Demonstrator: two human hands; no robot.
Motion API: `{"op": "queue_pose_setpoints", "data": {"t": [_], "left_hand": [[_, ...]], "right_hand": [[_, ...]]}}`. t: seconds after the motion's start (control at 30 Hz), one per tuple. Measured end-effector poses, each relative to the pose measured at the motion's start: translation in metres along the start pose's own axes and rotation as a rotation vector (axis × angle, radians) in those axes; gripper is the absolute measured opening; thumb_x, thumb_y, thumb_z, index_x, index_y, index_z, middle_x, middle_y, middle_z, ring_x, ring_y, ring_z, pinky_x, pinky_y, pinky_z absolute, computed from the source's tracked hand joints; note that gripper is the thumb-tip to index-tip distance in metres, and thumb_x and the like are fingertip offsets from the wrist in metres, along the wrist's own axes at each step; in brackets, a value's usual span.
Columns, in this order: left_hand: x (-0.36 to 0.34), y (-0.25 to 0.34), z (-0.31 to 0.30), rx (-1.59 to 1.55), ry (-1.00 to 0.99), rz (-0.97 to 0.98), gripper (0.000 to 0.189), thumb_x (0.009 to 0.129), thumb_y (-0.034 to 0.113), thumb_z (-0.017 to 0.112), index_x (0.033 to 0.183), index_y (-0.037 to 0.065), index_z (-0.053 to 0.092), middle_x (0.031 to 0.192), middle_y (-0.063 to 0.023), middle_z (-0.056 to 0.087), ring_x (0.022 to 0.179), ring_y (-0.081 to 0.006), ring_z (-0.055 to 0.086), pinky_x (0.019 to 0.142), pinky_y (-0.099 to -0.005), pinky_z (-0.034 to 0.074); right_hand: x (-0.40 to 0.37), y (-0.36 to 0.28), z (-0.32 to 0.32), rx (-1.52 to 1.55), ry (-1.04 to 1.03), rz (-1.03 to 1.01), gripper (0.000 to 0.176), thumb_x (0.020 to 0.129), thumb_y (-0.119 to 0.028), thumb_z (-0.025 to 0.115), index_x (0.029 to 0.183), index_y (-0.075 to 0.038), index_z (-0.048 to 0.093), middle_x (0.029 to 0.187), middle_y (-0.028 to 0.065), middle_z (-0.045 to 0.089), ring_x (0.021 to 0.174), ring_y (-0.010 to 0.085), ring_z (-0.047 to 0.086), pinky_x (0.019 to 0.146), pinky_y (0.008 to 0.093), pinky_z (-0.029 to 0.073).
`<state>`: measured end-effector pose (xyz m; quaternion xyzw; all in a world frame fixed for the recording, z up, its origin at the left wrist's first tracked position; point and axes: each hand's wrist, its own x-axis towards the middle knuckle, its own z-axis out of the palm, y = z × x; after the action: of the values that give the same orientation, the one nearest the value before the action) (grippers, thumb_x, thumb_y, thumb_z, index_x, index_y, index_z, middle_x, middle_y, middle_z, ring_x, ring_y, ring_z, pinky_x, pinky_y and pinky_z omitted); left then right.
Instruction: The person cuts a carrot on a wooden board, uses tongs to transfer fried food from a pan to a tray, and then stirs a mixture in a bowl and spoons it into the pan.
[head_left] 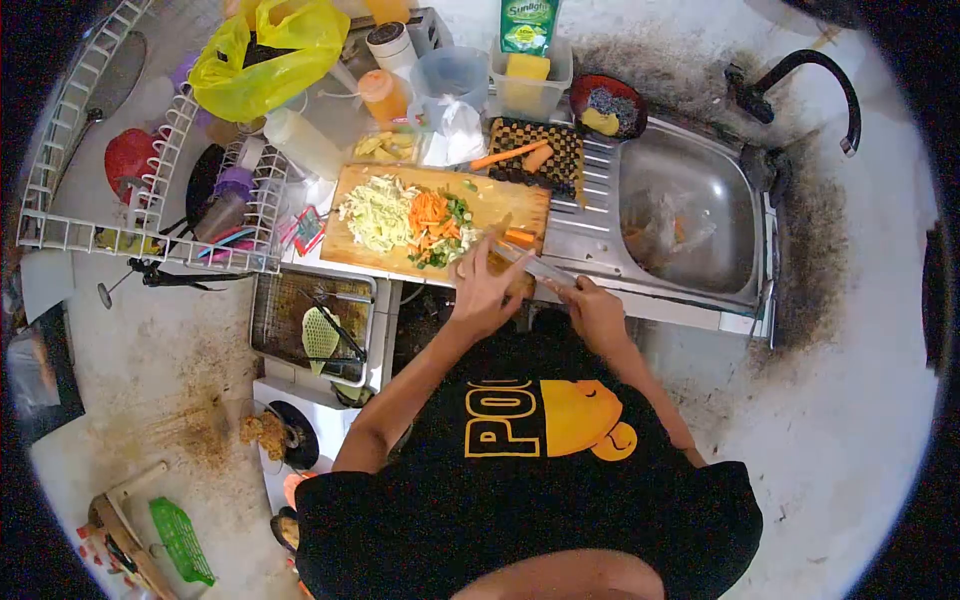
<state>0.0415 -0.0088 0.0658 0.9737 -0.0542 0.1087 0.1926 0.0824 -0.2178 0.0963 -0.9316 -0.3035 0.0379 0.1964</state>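
My right hand (592,312) is closed round the handle of a knife (545,270). The blade points up and left over the right end of a wooden cutting board (350,228). At the blade's front part is my left hand (482,290), its fingers stretched and apart, the tips at or against the blade. Whether anything lies under them is hidden. A carrot piece (520,237) lies just beyond the blade. Left of my hands on the board are shredded cabbage (376,212), cut carrot strips (430,210) and chopped green leaves (458,208).
Behind the board, a whole carrot (510,154) rests on a woven mat (562,150). A steel sink (700,190) with a black faucet (810,60) is at the right. Bottles, a clear tub (450,80) and a yellow plastic bag (270,60) stand behind; a dish rack (150,225) is left.
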Motion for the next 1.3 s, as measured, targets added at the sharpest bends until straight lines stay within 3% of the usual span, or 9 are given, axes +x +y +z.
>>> {"op": "queue_pose_setpoints", "data": {"t": [0.2,0.33,0.6,0.83,0.93,1.03,1.13,1.2,1.3], "left_hand": [[0.001,-0.009,0.0,0.15,0.007,-0.162,0.058,0.082,0.039,0.059,0.138,0.033,0.044,0.146,-0.0238,0.022,0.132,-0.0413,0.023,0.1,-0.0608,0.02],[-0.004,-0.026,0.007,0.174,0.12,-0.21,0.056,0.085,0.042,0.056,0.135,0.019,0.048,0.145,-0.0232,0.025,0.131,-0.0402,0.025,0.101,-0.059,0.017],[0.038,-0.013,0.004,0.087,0.285,-0.19,0.039,0.079,0.016,0.066,0.118,0.016,0.061,0.12,-0.0059,0.054,0.115,-0.0263,0.045,0.094,-0.0505,0.023],[0.071,-0.015,0.004,0.088,-0.078,-0.111,0.027,0.077,0.023,0.07,0.1,0.009,0.065,0.103,-0.0071,0.059,0.106,-0.0255,0.05,0.092,-0.0485,0.029],[0.079,-0.031,0.001,-0.069,0.074,-0.253,0.026,0.076,0.02,0.071,0.097,0.008,0.064,0.095,-0.0086,0.062,0.098,-0.0265,0.056,0.095,-0.0475,0.028],[0.073,-0.047,-0.02,-0.333,0.355,-0.502,0.023,0.078,0.015,0.072,0.096,0.004,0.064,0.085,-0.0075,0.064,0.08,-0.0201,0.061,0.088,-0.0396,0.039],[0.047,-0.063,-0.04,-0.741,0.717,-0.708,0.019,0.084,0.011,0.07,0.096,-0.001,0.063,0.081,-0.0038,0.064,0.07,-0.0075,0.057,0.059,-0.0218,0.046],[0.019,-0.059,-0.044,-0.655,0.788,-0.842,0.021,0.083,0.011,0.07,0.097,-0.003,0.063,0.082,-0.004,0.064,0.073,-0.0092,0.059,0.065,-0.0233,0.048],[-0.024,-0.04,-0.035,-0.865,0.87,-0.901,0.022,0.083,0.009,0.069,0.099,-0.005,0.063,0.084,-0.0045,0.064,0.077,-0.0101,0.061,0.07,-0.0239,0.048]], "right_hand": [[-0.006,0.018,-0.011,-0.008,-0.03,0.005,0.04,0.087,-0.014,0.058,0.12,-0.036,0.062,0.074,0.0113,0.055,0.062,0.0289,0.06,0.055,0.0395,0.048],[-0.015,0.043,-0.024,0.051,-0.082,0.009,0.04,0.086,-0.013,0.06,0.12,-0.034,0.063,0.076,0.0124,0.058,0.066,0.0293,0.06,0.058,0.04,0.049],[-0.001,0.069,-0.045,0.318,0.011,0.017,0.043,0.082,-0.003,0.064,0.12,-0.025,0.064,0.088,0.0155,0.066,0.074,0.0301,0.063,0.068,0.038,0.049],[0.017,0.076,-0.04,0.268,-0.138,-0.003,0.045,0.082,-0.004,0.065,0.123,-0.022,0.061,0.098,0.0164,0.067,0.082,0.0314,0.065,0.073,0.0363,0.05],[0.021,0.081,-0.038,0.288,-0.165,-0.039,0.045,0.083,-0.005,0.064,0.125,-0.022,0.06,0.103,0.0171,0.067,0.089,0.0324,0.065,0.077,0.0355,0.05],[0.025,0.082,-0.042,0.517,-0.269,0.022,0.041,0.088,-0.01,0.06,0.127,-0.023,0.058,0.115,0.0182,0.062,0.104,0.0328,0.062,0.086,0.034,0.049],[0.03,0.091,-0.027,0.517,-0.262,-0.18,0.038,0.089,-0.015,0.059,0.126,-0.023,0.059,0.107,0.0179,0.066,0.097,0.0337,0.065,0.083,0.0363,0.05],[0.04,0.088,-0.019,0.484,-0.263,-0.222,0.039,0.089,-0.016,0.058,0.127,-0.023,0.057,0.1,0.0209,0.066,0.09,0.0352,0.066,0.08,0.0379,0.05],[0.064,0.081,-0.01,0.425,-0.493,-0.072,0.041,0.088,-0.012,0.059,0.128,-0.02,0.056,0.111,0.0217,0.062,0.099,0.0365,0.062,0.083,0.0337,0.048]]}}
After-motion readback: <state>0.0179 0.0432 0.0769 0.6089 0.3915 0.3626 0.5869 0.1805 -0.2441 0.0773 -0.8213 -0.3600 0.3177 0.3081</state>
